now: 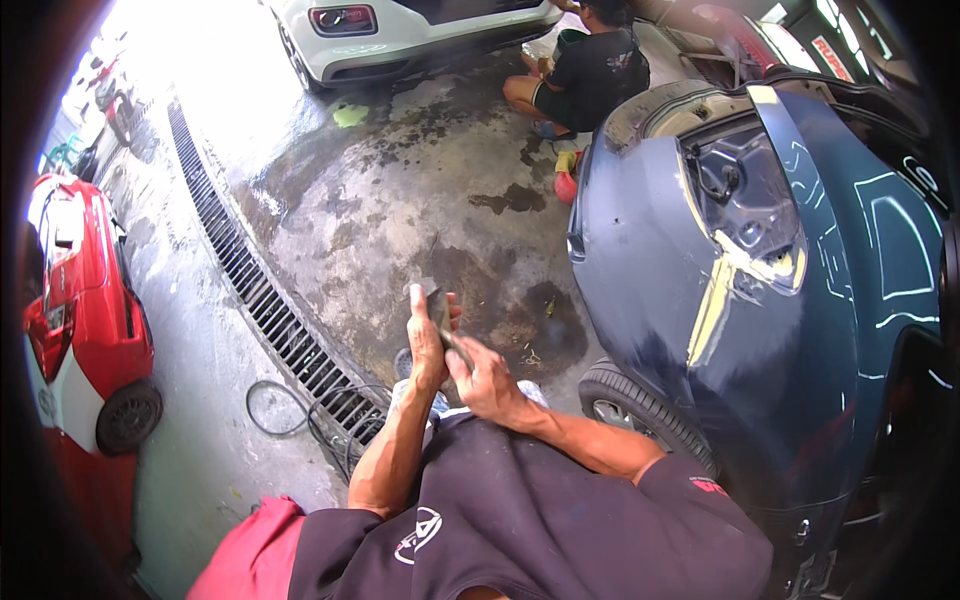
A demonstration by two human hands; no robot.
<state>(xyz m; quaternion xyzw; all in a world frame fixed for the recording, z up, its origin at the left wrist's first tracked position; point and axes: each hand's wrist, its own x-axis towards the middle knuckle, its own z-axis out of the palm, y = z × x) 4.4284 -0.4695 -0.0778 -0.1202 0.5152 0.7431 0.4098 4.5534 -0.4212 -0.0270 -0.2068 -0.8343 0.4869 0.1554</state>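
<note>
In front of my waist, both my hands are on a small, flat, dark grey piece point(438, 308), perhaps a folded sheet; its exact kind is hard to make out. My left hand point(427, 345) is closed around it, thumb on one side and fingertips on the other. From the right, my right hand point(487, 382) meets it with curled fingers at the piece's lower end. Palm and fingers partly hide the piece. To my right stands a dark blue-grey car point(640, 250) with dull sanded panels and pale yellow filler point(712, 310) around an opening at its corner.
A white car point(420, 45) stands ahead, a co-worker point(597, 70) squatting beside it. A red car point(95, 290) is at left. A floor grate point(235, 260) runs past my left, a black hose point(275, 408) by it. The concrete floor point(400, 190) has wet patches.
</note>
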